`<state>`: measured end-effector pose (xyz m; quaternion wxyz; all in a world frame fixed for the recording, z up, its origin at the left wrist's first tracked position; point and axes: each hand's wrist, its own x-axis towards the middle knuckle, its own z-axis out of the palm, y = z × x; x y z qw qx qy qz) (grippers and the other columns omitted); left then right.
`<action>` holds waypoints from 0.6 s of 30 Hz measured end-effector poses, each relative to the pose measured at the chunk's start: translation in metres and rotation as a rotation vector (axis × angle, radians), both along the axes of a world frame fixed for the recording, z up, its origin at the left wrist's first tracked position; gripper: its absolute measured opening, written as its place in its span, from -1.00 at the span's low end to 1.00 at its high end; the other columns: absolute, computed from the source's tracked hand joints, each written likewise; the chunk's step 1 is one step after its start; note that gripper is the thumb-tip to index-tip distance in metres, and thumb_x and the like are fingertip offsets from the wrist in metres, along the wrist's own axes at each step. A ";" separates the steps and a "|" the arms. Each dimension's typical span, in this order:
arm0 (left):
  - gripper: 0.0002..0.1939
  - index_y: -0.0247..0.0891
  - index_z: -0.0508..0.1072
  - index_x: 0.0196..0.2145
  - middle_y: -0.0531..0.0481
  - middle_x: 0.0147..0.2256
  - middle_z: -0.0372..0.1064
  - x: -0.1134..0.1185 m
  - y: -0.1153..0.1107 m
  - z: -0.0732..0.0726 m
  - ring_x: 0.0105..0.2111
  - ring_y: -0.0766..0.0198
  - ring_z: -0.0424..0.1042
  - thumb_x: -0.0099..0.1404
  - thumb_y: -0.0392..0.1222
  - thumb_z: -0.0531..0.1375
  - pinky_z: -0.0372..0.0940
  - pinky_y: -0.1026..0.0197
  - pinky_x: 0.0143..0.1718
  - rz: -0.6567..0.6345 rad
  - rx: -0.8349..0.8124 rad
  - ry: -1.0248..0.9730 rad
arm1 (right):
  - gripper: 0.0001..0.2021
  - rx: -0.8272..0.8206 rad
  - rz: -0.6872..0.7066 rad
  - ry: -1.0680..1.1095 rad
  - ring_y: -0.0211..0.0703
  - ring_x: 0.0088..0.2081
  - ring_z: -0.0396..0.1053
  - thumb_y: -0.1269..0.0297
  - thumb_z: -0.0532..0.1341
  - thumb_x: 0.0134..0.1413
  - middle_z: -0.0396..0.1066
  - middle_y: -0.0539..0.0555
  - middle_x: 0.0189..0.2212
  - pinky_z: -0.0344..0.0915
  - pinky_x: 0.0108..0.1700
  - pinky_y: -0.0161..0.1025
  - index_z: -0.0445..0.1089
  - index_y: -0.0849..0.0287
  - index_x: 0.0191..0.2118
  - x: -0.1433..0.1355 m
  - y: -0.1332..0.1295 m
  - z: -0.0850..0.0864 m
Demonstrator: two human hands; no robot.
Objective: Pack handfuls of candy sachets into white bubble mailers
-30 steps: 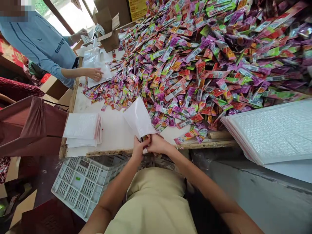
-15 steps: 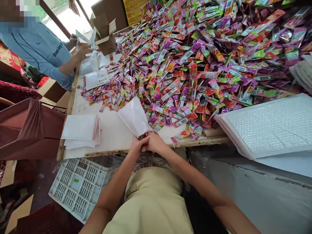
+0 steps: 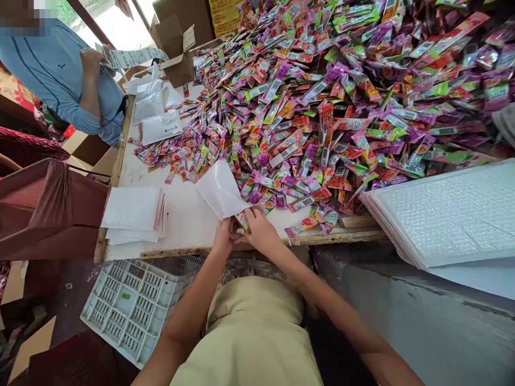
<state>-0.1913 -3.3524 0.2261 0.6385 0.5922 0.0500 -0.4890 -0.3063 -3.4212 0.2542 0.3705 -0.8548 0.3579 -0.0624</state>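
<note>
A white bubble mailer [image 3: 222, 187] lies on the table in front of me, its mouth turned towards my body. At the mouth's left corner, my left hand [image 3: 223, 237] is closed on the mailer's edge. My right hand [image 3: 261, 230] grips the right corner, with bent fingers over the edge. Between the hands, a few colourful snack packets [image 3: 242, 220] show at the mouth; how far inside they sit is hidden. A large heap of similar stick packets [image 3: 289, 123] spreads just beyond the mailer.
Stacked small mailers [image 3: 132, 209] lie left, larger bubble mailers [image 3: 442, 214] right. Filled mailers [image 3: 161, 127] rest at the far left. A person in a blue top [image 3: 68, 80] holds a printed sheet [image 3: 134, 57] near an open carton [image 3: 177, 53]. A white crate [image 3: 132, 311] stands below the table edge [image 3: 173, 252].
My hands have moved apart at the mailer's mouth, which now gapes wider and shows the packets. The other person has lifted a printed sheet away from the table.
</note>
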 end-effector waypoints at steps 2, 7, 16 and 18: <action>-0.45 -0.28 0.42 -0.12 -0.03 -0.21 0.50 0.001 0.009 0.009 -0.30 0.21 0.50 0.01 0.06 0.42 0.45 0.10 -0.20 -0.047 -0.064 0.021 | -0.60 0.087 -0.020 -0.030 0.06 -0.08 0.35 0.30 0.26 0.12 0.37 0.23 -0.10 0.28 -0.12 -0.13 0.21 0.25 0.05 0.003 -0.013 0.001; -0.45 -0.26 0.42 -0.10 -0.07 -0.05 0.47 -0.002 0.031 0.021 -0.11 0.17 0.48 -0.04 -0.14 0.47 0.40 0.10 -0.02 -0.208 -0.171 -0.012 | -0.64 0.019 -0.021 -0.009 0.10 -0.11 0.32 0.16 0.23 0.14 0.41 0.25 -0.15 0.25 -0.08 -0.10 0.27 0.30 -0.04 0.004 -0.016 0.008; -0.54 -0.33 0.42 -0.36 -0.04 -0.45 0.51 -0.020 0.047 0.007 -0.45 0.20 0.49 -0.13 -0.01 0.45 0.42 0.18 -0.36 -0.360 0.060 -0.145 | -0.67 -0.152 0.226 0.184 0.17 -0.02 0.31 0.46 0.10 0.11 0.40 0.40 -0.09 0.21 0.05 -0.03 0.37 0.47 -0.02 0.016 0.003 0.003; -0.50 -0.36 0.45 -0.39 -0.09 -0.47 0.50 -0.021 0.053 0.007 -0.48 0.20 0.49 -0.15 0.07 0.46 0.40 0.20 -0.39 -0.412 0.071 -0.114 | -0.67 -0.033 0.218 0.223 0.20 -0.03 0.35 0.52 0.04 0.12 0.42 0.45 -0.10 0.22 0.04 0.00 0.41 0.49 -0.04 0.021 -0.001 0.001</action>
